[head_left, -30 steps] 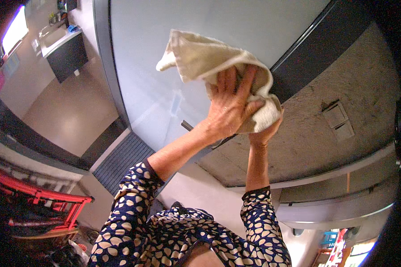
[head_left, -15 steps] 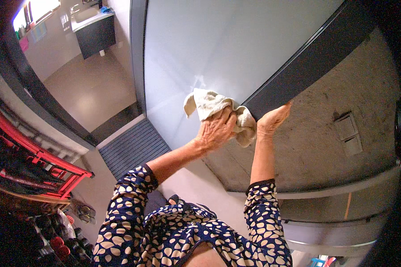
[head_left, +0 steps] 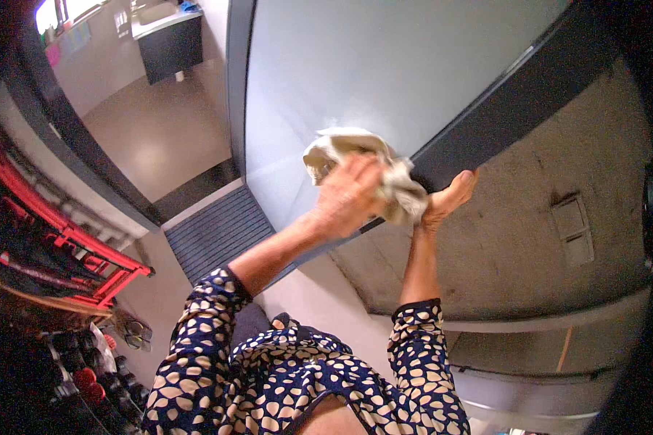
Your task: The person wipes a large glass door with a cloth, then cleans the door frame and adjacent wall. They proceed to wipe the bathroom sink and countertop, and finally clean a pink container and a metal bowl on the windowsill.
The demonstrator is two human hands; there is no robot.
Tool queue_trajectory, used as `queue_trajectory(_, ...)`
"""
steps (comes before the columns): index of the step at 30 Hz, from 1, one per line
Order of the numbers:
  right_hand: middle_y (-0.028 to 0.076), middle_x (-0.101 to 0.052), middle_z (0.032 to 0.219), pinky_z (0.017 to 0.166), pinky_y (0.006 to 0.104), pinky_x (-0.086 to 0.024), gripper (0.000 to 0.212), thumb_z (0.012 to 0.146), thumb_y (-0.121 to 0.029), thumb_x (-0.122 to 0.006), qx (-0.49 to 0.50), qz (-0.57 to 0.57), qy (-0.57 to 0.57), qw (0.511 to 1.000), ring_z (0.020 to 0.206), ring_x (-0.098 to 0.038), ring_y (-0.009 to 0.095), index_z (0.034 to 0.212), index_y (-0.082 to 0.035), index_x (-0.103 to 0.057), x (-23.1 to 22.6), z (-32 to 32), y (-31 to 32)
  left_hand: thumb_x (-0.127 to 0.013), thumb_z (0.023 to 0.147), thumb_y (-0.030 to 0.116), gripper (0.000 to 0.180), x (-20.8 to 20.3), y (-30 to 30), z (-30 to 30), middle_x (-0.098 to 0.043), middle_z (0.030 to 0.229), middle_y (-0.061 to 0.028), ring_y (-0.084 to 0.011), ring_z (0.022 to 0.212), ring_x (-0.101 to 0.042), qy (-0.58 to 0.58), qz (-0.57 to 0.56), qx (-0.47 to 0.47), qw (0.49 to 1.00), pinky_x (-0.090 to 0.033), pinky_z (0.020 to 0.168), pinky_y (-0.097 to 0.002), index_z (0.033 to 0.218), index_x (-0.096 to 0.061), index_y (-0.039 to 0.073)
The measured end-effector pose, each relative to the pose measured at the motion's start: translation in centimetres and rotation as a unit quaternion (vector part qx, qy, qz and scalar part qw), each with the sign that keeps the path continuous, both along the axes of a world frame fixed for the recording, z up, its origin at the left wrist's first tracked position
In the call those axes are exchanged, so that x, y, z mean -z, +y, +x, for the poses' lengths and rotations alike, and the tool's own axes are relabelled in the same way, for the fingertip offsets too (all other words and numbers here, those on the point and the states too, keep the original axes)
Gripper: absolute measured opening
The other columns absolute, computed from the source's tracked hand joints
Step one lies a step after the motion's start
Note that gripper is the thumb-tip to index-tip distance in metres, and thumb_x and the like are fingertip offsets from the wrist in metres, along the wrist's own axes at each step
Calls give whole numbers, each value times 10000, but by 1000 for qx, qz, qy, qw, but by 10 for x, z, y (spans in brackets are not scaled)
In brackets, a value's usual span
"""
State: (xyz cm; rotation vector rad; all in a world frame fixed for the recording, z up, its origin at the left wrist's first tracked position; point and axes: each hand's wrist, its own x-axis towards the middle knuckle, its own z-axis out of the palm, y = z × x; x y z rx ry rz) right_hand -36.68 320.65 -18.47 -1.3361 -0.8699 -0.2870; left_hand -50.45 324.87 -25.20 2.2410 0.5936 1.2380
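My left hand point(head_left: 347, 194), slightly blurred, is closed on a crumpled cream cloth point(head_left: 350, 139) and presses it to the pale grey door panel point(head_left: 392, 65). One end of the cloth trails across toward the door's dark edge point(head_left: 479, 134). At that edge my right hand point(head_left: 446, 201) grips the door's lower corner beside the cloth. Its thumb points up to the right; its other fingers are largely hidden.
On the left an open doorway shows a washbasin cabinet point(head_left: 170, 52). A dark ribbed mat point(head_left: 214, 232) lies before it. Red metal racking point(head_left: 112, 283), dumbbells point(head_left: 87, 384) and sandals point(head_left: 136, 333) stand lower left. A rough grey-brown surface point(head_left: 500, 239) spreads at right.
The cloth has shifted and bunched differently under my left hand, which moved slightly on the panel. My right hand stays at the door's edge, its thumb now more visible. The view has shifted a little.
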Motion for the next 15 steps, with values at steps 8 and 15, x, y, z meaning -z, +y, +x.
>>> queue_trajectory(8,177,-542,1039,830,355,-405,607,833,-441,-580,2,-58,-32,998,928,-514,243,1136,64,-433,-12,-22,-1,-613,713,47,361,80,24,-8,-459,1054,-190,-333,989,-456,-85,-73,-243,963,-427,833,-453,1036,-462,-5)
queue_trajectory(15,272,-441,1203,1000,455,-311,807,840,-446,-560,51,-72,34,996,1138,-431,358,1314,125,-245,5,-10,-27,-522,898,128,520,125,16,-16,-410,1276,-64,-183,1125,-427,-523,-401,-34,752,-405,936,-305,1360,-286,94)
